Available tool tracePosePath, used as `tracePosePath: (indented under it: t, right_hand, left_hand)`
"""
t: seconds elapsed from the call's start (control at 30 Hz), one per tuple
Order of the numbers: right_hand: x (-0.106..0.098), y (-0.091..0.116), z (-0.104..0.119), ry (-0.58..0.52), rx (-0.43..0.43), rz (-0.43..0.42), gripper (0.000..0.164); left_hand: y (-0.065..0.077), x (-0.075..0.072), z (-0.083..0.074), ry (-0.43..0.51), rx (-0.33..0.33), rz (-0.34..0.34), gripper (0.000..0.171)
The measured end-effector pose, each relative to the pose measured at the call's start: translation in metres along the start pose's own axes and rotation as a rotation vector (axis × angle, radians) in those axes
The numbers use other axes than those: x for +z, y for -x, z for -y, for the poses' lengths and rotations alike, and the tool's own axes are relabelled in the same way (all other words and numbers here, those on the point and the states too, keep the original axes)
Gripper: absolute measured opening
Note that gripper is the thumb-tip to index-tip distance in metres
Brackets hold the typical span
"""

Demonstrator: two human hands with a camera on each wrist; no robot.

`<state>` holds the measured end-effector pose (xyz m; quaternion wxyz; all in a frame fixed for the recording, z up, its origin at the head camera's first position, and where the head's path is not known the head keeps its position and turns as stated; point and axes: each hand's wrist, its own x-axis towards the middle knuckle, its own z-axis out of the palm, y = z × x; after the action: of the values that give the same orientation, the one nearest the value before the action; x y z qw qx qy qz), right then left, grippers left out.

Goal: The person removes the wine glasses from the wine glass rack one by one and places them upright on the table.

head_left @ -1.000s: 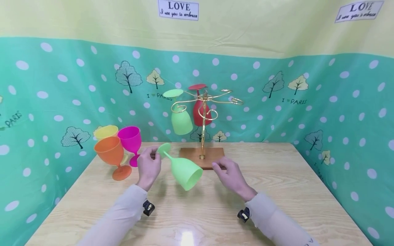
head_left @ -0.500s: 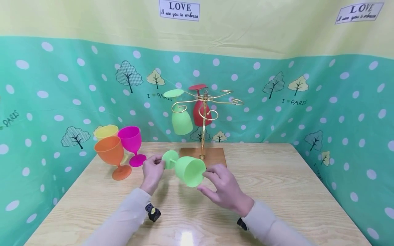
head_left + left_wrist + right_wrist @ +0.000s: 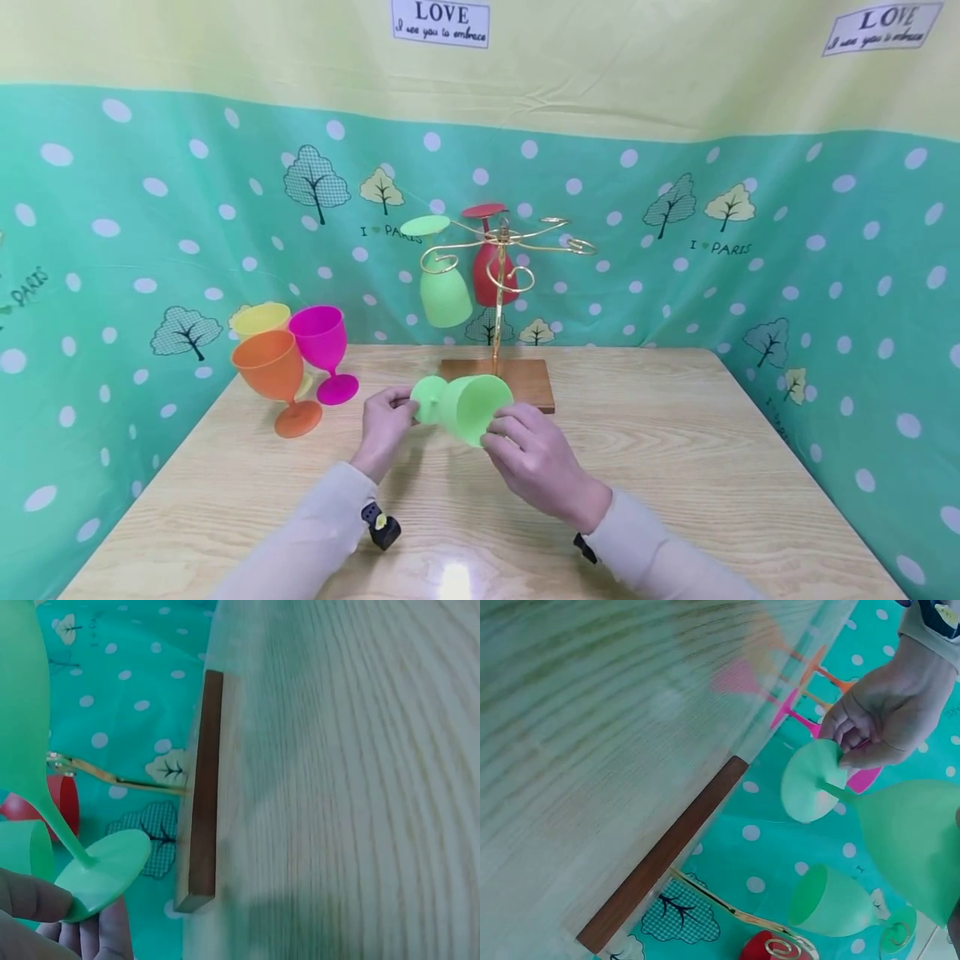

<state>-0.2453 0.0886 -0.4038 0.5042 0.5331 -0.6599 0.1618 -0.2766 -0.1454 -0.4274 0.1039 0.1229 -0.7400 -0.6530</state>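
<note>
Our right hand [image 3: 538, 458] has moved in, gripping the green goblet [image 3: 463, 407] by its rim [image 3: 489, 377] above the bench [image 3: 660, 450]; our left hand [image 3: 385, 423] pinches its foot [image 3: 426, 397], sound holds on likely light, slick plastic.

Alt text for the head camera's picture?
A left hand and right hand hold a green cup tilted above a table. Behind, another green cup and a red cup hang upside down on a rack; orange, yellow and pink cups stand left.
</note>
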Motion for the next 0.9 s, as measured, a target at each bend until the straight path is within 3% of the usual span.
tracePosePath:
  t: [0.23, 0.53, 0.9]
  right_hand:
    - [-0.01, -0.006, -0.005, -0.015, 0.028, 0.009, 0.01]
    - [-0.033, -0.012, -0.019, -0.032, 0.084, 0.033, 0.019]
    - [-0.061, -0.01, -0.041, 0.017, 0.097, 0.085, 0.011]
  left_hand:
    - [0.006, 0.007, 0.001, 0.053, -0.03, 0.09, 0.027]
    - [0.012, 0.017, -0.003, 0.067, -0.015, 0.211, 0.025]
    - [0.005, 0.026, 0.002, 0.061, -0.028, 0.231, 0.024]
